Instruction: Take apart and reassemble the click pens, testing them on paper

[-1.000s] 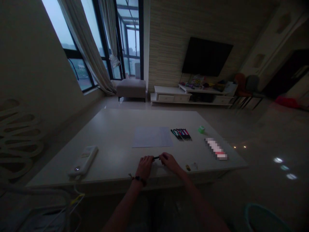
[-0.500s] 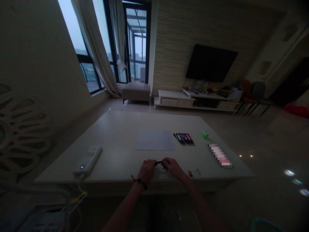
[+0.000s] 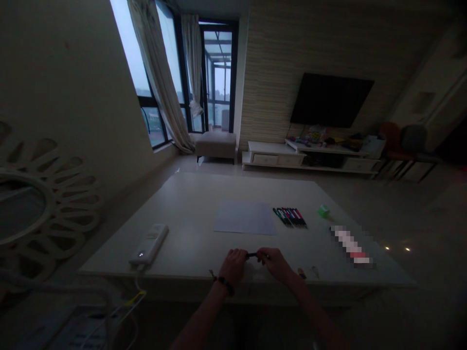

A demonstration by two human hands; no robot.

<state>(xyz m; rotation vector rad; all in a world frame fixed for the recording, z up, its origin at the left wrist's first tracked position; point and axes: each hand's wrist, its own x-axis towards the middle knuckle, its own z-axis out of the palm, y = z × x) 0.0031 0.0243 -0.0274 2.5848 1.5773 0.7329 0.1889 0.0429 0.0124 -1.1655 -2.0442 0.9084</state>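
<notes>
Above the front edge of the white table, my left hand (image 3: 234, 266) and my right hand (image 3: 274, 262) grip a short black pen (image 3: 251, 254) between them. The left fingers close on one end, the right fingertips pinch the other. Most of the pen is covered by the fingers. Beyond my hands lies a white sheet of paper (image 3: 245, 217), flat on the table. A row of several coloured pens (image 3: 290, 217) lies right of the paper. Close to my right wrist are a small yellow and dark item (image 3: 301, 273) and a small clear item (image 3: 315, 271), too blurred to name.
A white power strip (image 3: 150, 245) with a cable lies on the left of the table (image 3: 189, 194). To the right are a small green box (image 3: 323, 210) and a pixelated flat object (image 3: 350, 245). A TV cabinet (image 3: 273, 158) and a grey bench (image 3: 216, 145) stand farther back.
The whole view has shifted, so the room and table appear farther right and slightly lower. Both hands keep their hold on the pen, with little visible change in their pose.
</notes>
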